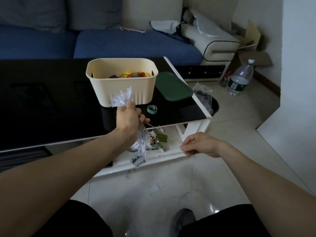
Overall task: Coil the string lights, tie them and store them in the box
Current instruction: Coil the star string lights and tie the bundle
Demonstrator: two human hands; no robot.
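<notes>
Left hand: the left hand is raised over the near edge of the bench, fingers curled tight round the coiled string lights.
Bundle axis: roughly upright; white star-shaped ornaments fan out above the fist and hang below it.
Right hand: the right hand sits lower and to the right, off the bench edge, fingertips pinching a thin wire tail that drops toward the floor.
Key relation: the loose tail lies right of and below the bundle; the right hand is the nearer hand to feed it up to the coil.
Box: the cream box stands just beyond the bundle, open, with coloured items already inside.
Tie: the green strap roll lies on the bench, right of the left hand, near the box base.
Lid: the dark green lid lies flat beside the box.
Obstruction: judged, the box front wall is close to the upper ornaments; the lower shelf clutter sits under the hanging part.
</notes>
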